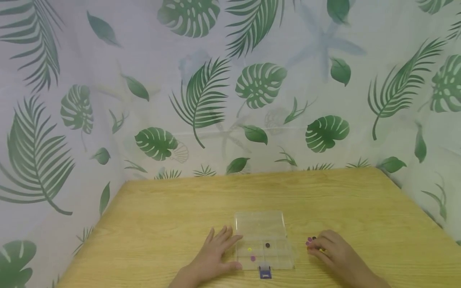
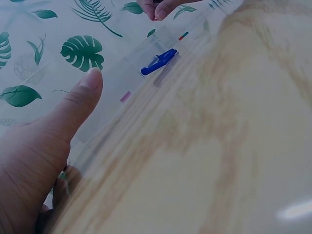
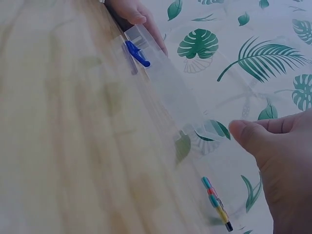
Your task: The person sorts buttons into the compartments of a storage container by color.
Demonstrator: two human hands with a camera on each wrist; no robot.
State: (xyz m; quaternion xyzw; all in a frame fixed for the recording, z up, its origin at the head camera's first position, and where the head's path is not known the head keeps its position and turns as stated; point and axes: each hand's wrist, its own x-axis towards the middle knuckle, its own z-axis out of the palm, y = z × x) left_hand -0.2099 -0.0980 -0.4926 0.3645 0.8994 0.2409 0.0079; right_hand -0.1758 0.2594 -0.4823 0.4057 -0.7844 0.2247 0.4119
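A clear plastic compartment box [image 1: 279, 262] lies on the table with its lid [image 1: 260, 223] folded back and a blue latch [image 1: 265, 273] at its front. Inside are a black disc [image 1: 267, 245], a yellow disc [image 1: 249, 249] and a purple disc [image 1: 253, 259], apart from one another. My left hand [image 1: 216, 254], fingers spread, rests along the box's left side. To the right of the box, my right hand [image 1: 333, 250] pinches a small red piece [image 2: 155, 19] between thumb and finger, mostly covered by the fingertips. Several coloured discs [image 3: 217, 202] lie under that hand, partly hidden in the head view.
The wood-grain table [image 1: 173, 212] extends behind and to both sides of the box. A white cloth [image 1: 216, 160] printed with green leaves hangs along its back and sides.
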